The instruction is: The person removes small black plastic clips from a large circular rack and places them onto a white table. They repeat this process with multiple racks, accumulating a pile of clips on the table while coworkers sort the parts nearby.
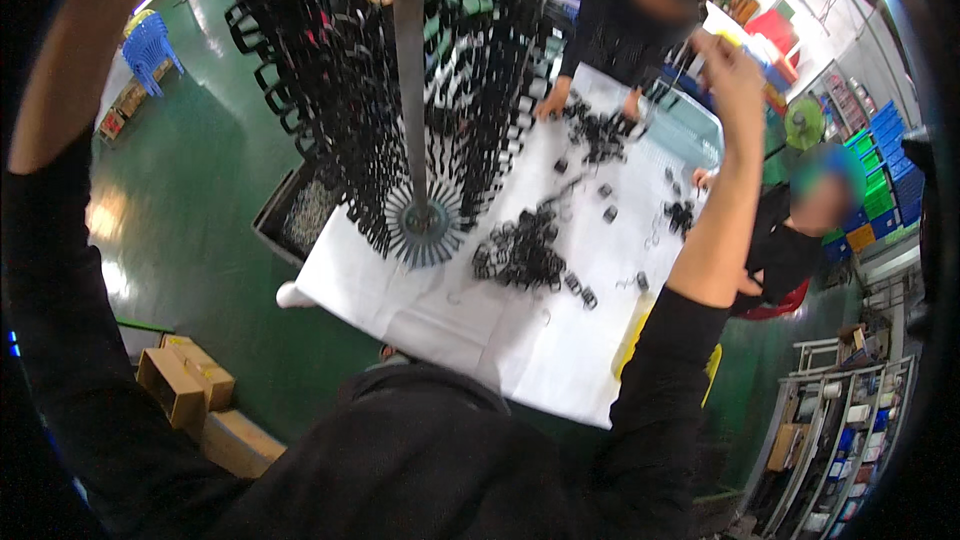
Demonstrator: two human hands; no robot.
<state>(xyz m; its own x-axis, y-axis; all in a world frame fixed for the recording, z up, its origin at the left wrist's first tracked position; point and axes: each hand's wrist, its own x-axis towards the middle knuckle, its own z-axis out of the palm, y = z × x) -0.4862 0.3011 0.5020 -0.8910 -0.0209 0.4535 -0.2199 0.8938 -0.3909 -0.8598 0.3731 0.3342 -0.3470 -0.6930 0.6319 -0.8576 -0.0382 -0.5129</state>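
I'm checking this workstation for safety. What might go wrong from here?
The raised right hand might snag the crowded hanging black pieces if it swings inward, shaking some loose. The black pile lies uncontained on the white table cover, so a bump could scatter it; small stray pieces beside it might get lost.

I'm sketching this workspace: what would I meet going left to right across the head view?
Blue plastic seat → dark bin of small pieces → upright metal pole → main pile of black parts → the person's right hand → round green fan → blue and green bins.
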